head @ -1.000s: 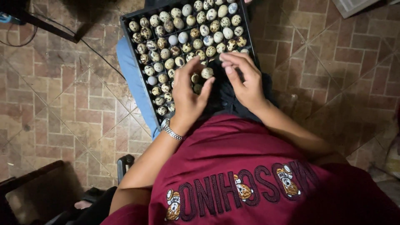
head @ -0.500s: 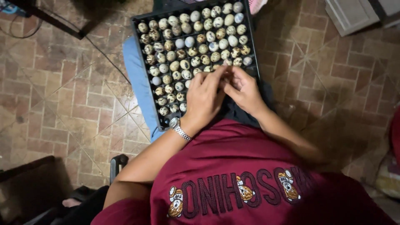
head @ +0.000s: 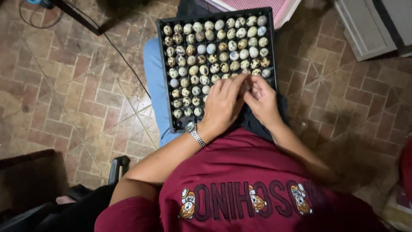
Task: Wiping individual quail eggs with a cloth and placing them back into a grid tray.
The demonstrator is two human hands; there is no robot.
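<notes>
Dozens of small speckled eggs fill the black tray at the top centre of the frame, resting on my lap over a blue cushion. My left hand and right hand meet at the tray's lower right, fingertips pinched together, apparently on an egg, though I cannot tell for sure. These look light, thin-shelled and fragile, best held gently by the sides. Tiled floor surrounds; neighbouring eggs crowd close.
</notes>
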